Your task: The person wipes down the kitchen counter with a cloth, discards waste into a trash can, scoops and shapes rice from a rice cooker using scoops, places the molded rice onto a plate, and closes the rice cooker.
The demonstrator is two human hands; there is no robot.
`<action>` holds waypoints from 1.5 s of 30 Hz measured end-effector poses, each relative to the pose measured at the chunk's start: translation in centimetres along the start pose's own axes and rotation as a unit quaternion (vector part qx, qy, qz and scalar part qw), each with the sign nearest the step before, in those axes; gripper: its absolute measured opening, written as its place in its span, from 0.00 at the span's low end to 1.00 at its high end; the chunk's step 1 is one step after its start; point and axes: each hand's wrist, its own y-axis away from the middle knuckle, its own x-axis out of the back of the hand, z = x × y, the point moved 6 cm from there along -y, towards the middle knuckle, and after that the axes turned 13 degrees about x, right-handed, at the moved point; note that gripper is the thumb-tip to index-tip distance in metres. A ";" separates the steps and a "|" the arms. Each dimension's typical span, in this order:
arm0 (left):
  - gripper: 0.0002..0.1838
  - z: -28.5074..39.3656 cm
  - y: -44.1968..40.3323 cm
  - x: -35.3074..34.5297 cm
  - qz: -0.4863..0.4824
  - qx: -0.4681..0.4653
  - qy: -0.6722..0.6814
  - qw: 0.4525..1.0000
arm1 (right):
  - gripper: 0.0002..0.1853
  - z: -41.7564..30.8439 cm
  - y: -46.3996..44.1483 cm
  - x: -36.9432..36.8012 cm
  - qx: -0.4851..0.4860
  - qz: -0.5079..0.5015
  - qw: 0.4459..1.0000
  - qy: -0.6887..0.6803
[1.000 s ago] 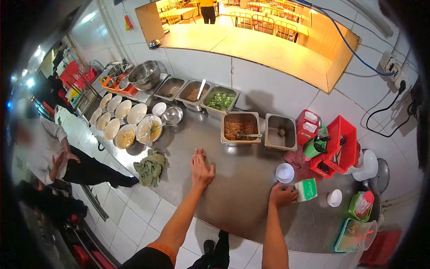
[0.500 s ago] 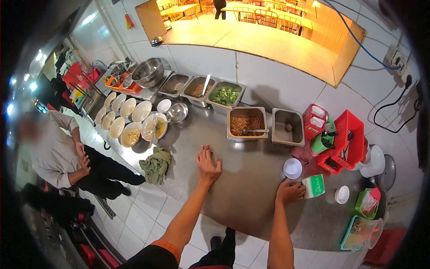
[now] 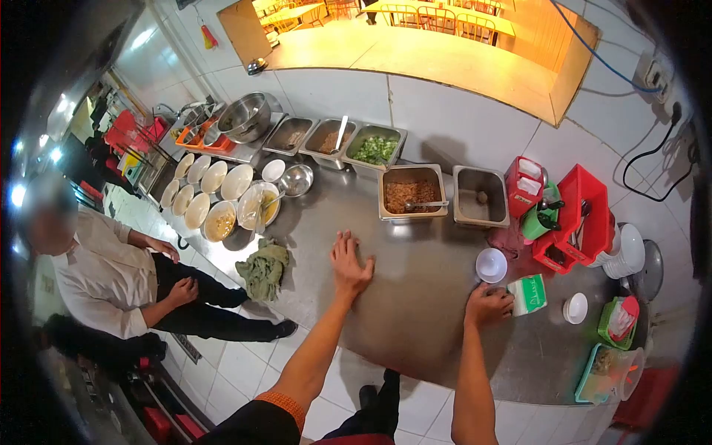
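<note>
My left hand (image 3: 350,265) lies flat on the steel counter (image 3: 400,297), its fingers spread and nothing in them. To its left is a crumpled green cloth (image 3: 262,270), apart from the hand. My right hand (image 3: 489,304) rests on the counter with its fingers curled in, and no object shows in it. Just beyond its knuckles stands a small white bowl (image 3: 491,265). A green and white carton (image 3: 527,294) lies close by its fingertips; whether they touch I cannot tell. Another small white bowl (image 3: 575,308) is farther right.
Rows of pale bowls (image 3: 214,178) fill the left end. Along the wall stand steel pans with chopped greens (image 3: 375,150) and brown minced food (image 3: 408,194). Red cutlery bins (image 3: 575,222) and stacked white bowls (image 3: 629,248) are at right. A person (image 3: 111,274) stands at left.
The view has shifted slightly. The person at left has lowered their hands and parted them. My left hand stays flat on the counter; my right hand's fingers look a little more curled.
</note>
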 end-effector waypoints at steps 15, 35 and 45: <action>0.30 -0.2 0.3 -0.2 -0.038 -0.005 -0.021 0.999 | 0.14 1.1 0.2 -1.0 -0.003 0.002 0.999 0.045; 0.33 -0.4 0.2 2.2 -0.059 0.015 -0.015 0.998 | 0.16 -2.7 -0.4 5.9 -0.025 0.005 0.996 0.087; 0.31 -0.5 0.2 1.9 -0.064 0.023 -0.016 0.998 | 0.16 1.0 1.0 -1.2 -0.018 -0.020 0.997 0.075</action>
